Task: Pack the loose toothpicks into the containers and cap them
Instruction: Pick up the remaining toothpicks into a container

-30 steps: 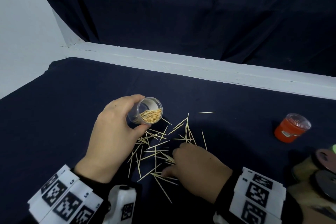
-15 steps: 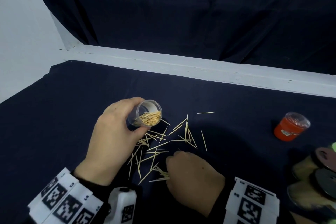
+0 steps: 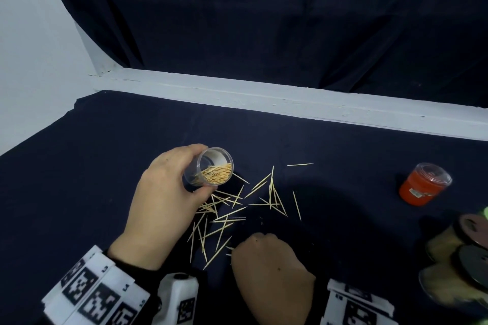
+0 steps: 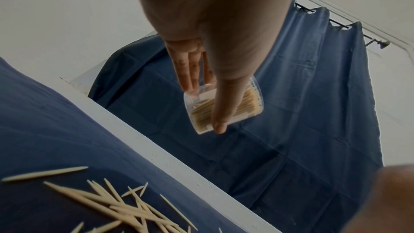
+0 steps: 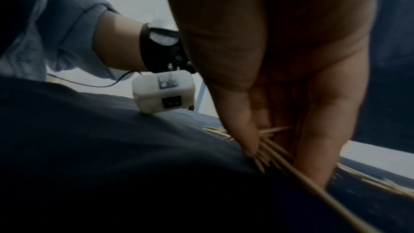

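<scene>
While the left hand (image 3: 161,198) holds the tilted open container (image 3: 212,167) at frame centre-left, the right hand (image 3: 269,269) pinches a splayed toothpick bundle (image 5: 266,146) against the surface; misaligned sticks could likely jam at the rim.

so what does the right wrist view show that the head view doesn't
Only the right wrist view shows the right hand pinching a bundle of toothpicks between thumb and fingers. Only the head view shows the clear container gripped in the left hand, and the capped orange container. Both show loose toothpicks on the dark cloth.
</scene>
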